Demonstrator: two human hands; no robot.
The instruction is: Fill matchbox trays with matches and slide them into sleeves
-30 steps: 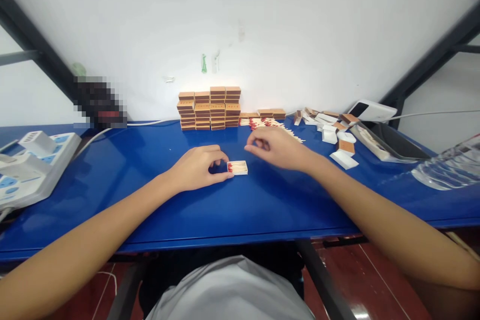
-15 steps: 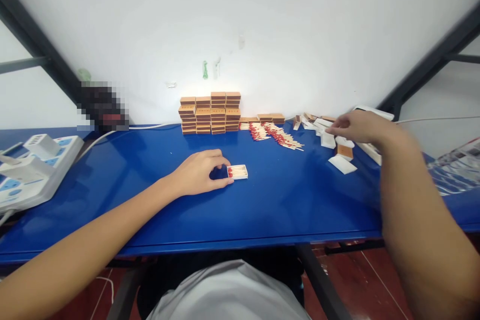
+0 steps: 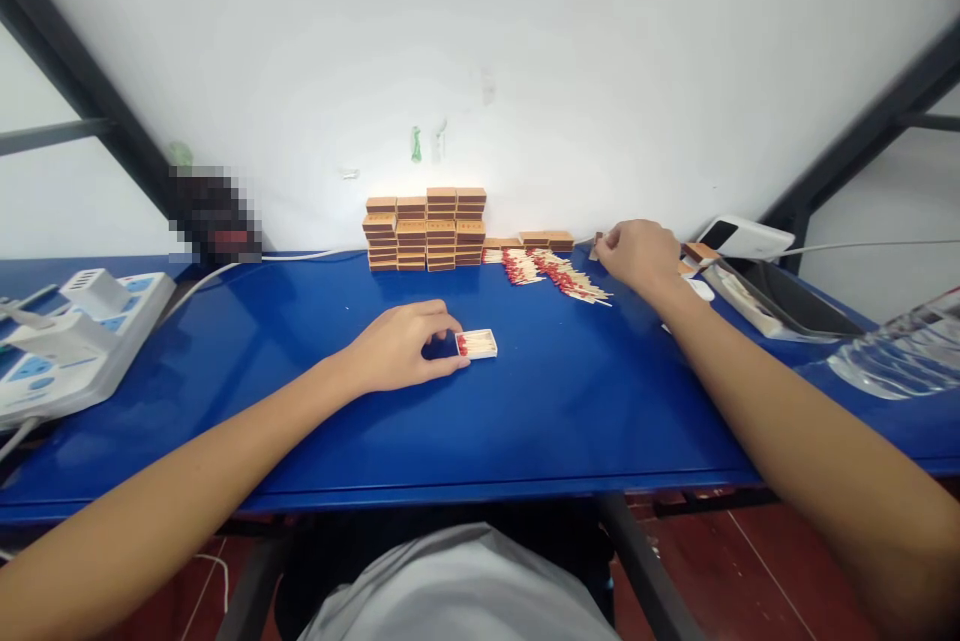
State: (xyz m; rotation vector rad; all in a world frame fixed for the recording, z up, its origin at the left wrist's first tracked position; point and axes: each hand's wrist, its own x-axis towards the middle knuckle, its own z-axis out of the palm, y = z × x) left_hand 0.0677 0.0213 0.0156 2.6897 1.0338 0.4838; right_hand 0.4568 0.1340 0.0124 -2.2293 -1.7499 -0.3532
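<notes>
A small white matchbox tray (image 3: 486,345) filled with red-headed matches lies on the blue table. My left hand (image 3: 405,346) pinches its left end between thumb and fingers. At the back right, my right hand (image 3: 639,256) is closed, its fingertips on a small brown matchbox sleeve (image 3: 595,246). That hand and forearm hide most of the loose box parts; another brown sleeve (image 3: 699,255) shows beyond the wrist. Loose matches (image 3: 566,273) lie in heaps left of my right hand, heads mostly to the left.
Stacked matchboxes (image 3: 426,233) stand against the wall, with a low row of boxes (image 3: 536,241) beside them. A power strip (image 3: 135,331) with plugs is at left. At right are a white device (image 3: 746,237), a dark flat object (image 3: 787,299) and a clear plastic bottle (image 3: 904,351).
My right hand has moved left across the loose box parts to the brown sleeve, its forearm swinging inward. My left hand keeps its hold on the tray. The view has shifted slightly.
</notes>
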